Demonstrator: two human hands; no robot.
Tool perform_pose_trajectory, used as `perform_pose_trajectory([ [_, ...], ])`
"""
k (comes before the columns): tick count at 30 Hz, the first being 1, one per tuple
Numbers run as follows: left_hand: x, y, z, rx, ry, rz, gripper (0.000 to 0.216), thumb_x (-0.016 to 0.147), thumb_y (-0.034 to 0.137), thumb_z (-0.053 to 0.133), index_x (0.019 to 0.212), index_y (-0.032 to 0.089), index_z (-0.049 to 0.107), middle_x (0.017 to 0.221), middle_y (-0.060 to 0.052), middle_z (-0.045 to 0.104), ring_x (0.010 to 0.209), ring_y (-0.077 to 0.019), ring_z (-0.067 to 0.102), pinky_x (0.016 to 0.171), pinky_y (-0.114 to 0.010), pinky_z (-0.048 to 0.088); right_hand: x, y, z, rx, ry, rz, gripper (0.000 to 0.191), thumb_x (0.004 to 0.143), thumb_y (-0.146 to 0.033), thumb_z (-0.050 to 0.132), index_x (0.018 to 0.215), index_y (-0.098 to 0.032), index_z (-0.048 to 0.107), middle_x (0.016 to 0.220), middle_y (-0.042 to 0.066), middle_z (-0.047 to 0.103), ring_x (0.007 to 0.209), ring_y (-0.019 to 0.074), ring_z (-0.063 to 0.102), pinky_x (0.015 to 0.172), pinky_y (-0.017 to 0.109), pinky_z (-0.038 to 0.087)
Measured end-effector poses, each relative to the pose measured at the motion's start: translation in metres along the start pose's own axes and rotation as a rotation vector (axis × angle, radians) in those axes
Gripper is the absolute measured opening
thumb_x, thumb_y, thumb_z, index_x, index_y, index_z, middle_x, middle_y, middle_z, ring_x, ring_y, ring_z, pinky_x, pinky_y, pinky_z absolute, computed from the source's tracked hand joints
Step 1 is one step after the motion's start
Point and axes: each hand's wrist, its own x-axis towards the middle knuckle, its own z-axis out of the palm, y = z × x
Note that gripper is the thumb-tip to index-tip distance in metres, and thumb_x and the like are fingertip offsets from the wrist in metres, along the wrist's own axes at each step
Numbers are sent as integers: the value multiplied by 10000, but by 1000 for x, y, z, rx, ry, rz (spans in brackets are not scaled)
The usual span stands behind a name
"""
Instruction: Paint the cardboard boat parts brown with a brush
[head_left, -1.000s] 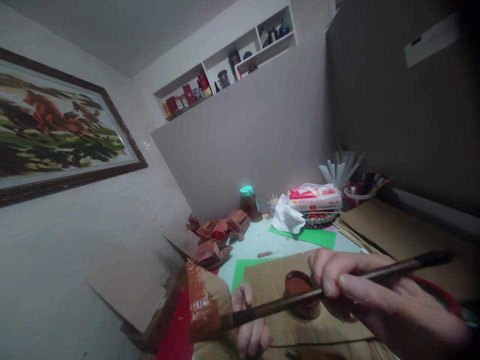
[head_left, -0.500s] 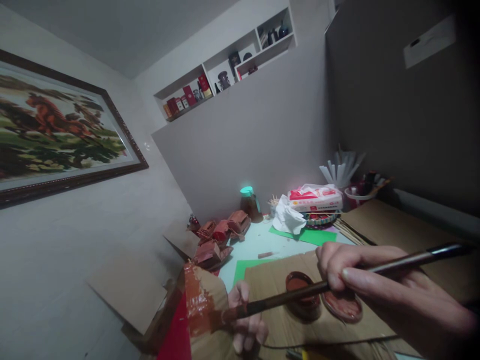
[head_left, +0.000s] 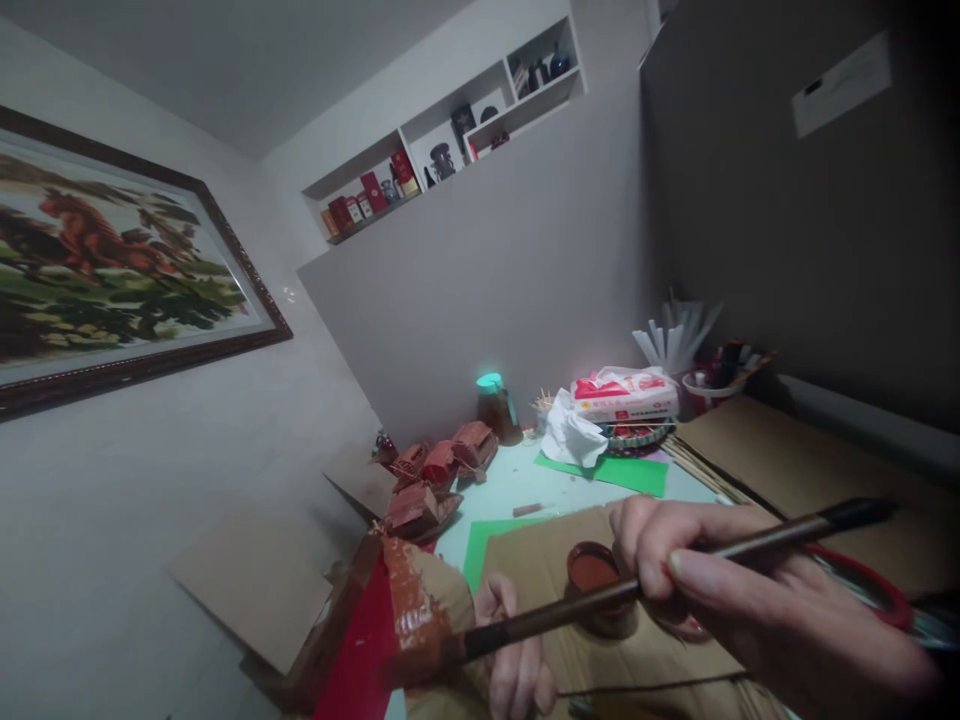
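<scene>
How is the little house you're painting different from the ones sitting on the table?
The held house is still partly bare cardboard, with wet brown paint only along its edge; the table houses are reddish-brown all over. The held one is lifted by the left hand; the others rest on the table. All are small models.

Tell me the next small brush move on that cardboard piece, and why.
Probably drag the brush in the right hand further across the cardboard piece that the left hand steadies: its tip touches the wet brown strip, while bare cardboard shows beside it. The paint pot sits close for reloading.
</scene>
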Motion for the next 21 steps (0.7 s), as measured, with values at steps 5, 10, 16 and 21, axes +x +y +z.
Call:
perform_pose_trajectory([
  [5, -1, 8, 2, 28, -13, -56, 139, 1020, 317, 462, 1085, 218, 533, 289, 155, 422, 194, -78, 295, 433, -211, 347, -4, 0, 0, -66, -19, -7, 337, 959, -506, 586, 771, -254, 708, 765, 14, 565, 750, 196, 494, 681, 354, 376],
  [10, -8, 24, 2, 77, 19, -117, 225, 973, 459, 551, 957, 248, 473, 325, 146, 491, 216, -92, 350, 463, -235, 395, -3, 10, -13, 13, -105, -67, 241, 976, -390, 579, 839, -239, 709, 780, 12, 551, 700, 160, 496, 618, 317, 371],
  [16, -17, 26, 2, 130, 137, -91, 276, 937, 505, 601, 941, 255, 484, 298, 171, 437, 212, -82, 303, 448, -225, 390, 3, 9, -21, 54, -67, -49, 250, 926, -445, 632, 803, -246, 719, 731, 3, 532, 525, 116, 429, 479, 297, 295],
  [21, -19, 15, -9, 173, 151, -95, 278, 951, 524, 550, 985, 248, 546, 316, 135, 508, 186, -108, 355, 427, -245, 433, 1, 6, -15, 129, -44, -55, 228, 953, -423, 607, 844, -256, 718, 786, 7, 536, 604, 128, 485, 523, 293, 346],
])
